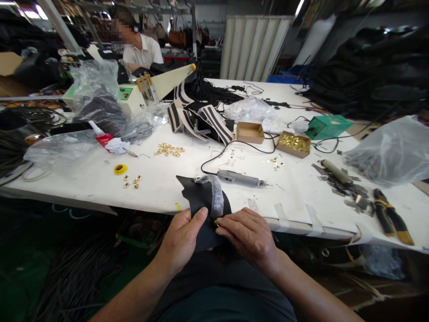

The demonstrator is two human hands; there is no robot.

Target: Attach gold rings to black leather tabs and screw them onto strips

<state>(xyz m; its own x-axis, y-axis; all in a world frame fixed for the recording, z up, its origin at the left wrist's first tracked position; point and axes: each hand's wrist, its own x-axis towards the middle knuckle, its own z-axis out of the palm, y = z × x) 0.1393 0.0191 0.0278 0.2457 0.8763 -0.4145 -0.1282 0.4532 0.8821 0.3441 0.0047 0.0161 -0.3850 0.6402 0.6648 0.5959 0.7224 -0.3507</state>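
A black panel (197, 195) is in front of me at the near edge of the white table (150, 188), a plastic-wrapped strap (217, 199) curving over it; my left hand (181, 237) pinches its left side, thumb on top, fingers mostly hidden beneath; my right hand (251, 235) pinches a small gold fitting (216, 222) against its right side; just beyond lies a grey rotary tool (239, 178), its cord trailing; farther left are a yellow ring (120, 169) and loose gold pieces (169, 150); to the right, black-and-yellow pliers (390, 219); in the background, a person in a white shirt (144, 51).
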